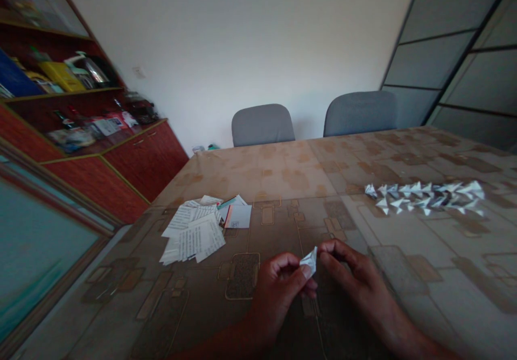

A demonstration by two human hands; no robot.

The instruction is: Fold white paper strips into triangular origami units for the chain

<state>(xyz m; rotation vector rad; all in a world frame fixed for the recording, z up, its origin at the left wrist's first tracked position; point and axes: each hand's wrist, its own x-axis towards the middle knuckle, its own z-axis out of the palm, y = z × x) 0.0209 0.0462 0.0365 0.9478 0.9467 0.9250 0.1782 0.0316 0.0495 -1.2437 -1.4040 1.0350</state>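
Between the thumb and fingers of my left hand [283, 284] is a small folded piece of paper [309, 261], white with grey print, its pointed end up and to the right. My right hand [351, 271] is closed in a pinch at that point, thumb and forefinger together. Both hands are just above the near part of the table. To the left lies a loose pile of printed paper slips [197, 233], with a white and orange card [238, 216] at its right side. Two rows of folded paper pieces [420, 190] with pointed tips stand at the right.
A patterned cover lies over the large table [274, 177]. Two grey chairs [262, 125] stand at its far side, against a white wall. On the left, a red-brown cabinet [133, 155] holds bottles, a kettle [95, 71] and boxes. Panelled doors [436, 53] are at the right.
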